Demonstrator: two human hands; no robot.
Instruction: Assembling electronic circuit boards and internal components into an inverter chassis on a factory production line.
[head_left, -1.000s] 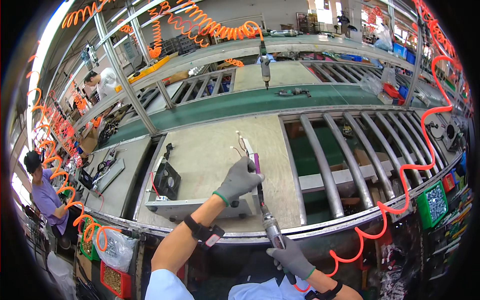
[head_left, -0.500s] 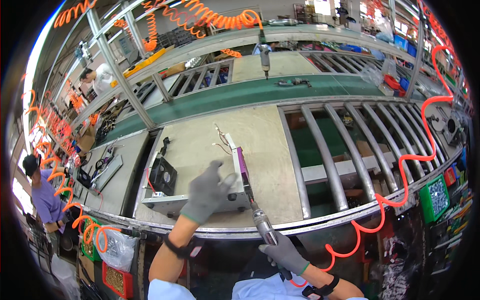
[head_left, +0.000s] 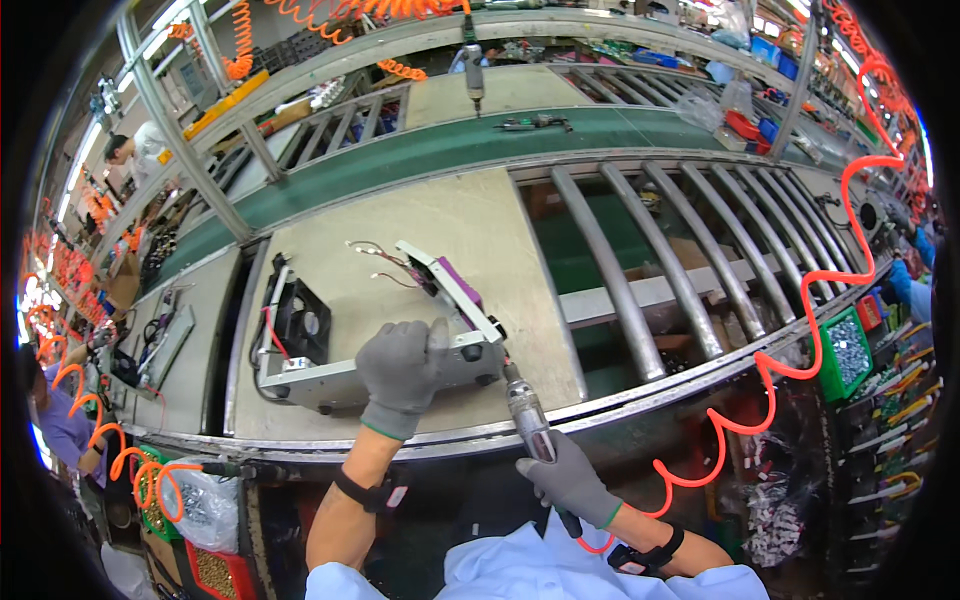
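Observation:
My left hand (head_left: 398, 375), in a grey glove, is closed over the front wall of a light metal chassis (head_left: 338, 385) on the board. The chassis carries a black fan (head_left: 304, 325) at its left. An upright side panel (head_left: 452, 285) with a purple piece (head_left: 459, 281) stands at its right, with loose wires (head_left: 385, 260) behind. My right hand (head_left: 572, 482), also gloved, is wrapped round a pneumatic screwdriver (head_left: 531, 420). Its bit points at the chassis's right front corner; whether it touches a screw is too small to tell.
Metal rollers (head_left: 625, 280) run to the right of the pale board (head_left: 500, 220). A green belt (head_left: 400, 160) lies behind. A red coiled hose (head_left: 715, 440) loops at right, near a green bin of screws (head_left: 846, 355). Another person (head_left: 65, 420) stands at far left.
My left hand has gone from spread fingers to a closed grip on the chassis wall. The side panel now sits more slanted. The whole view has shifted, and the screwdriver stays near the right corner.

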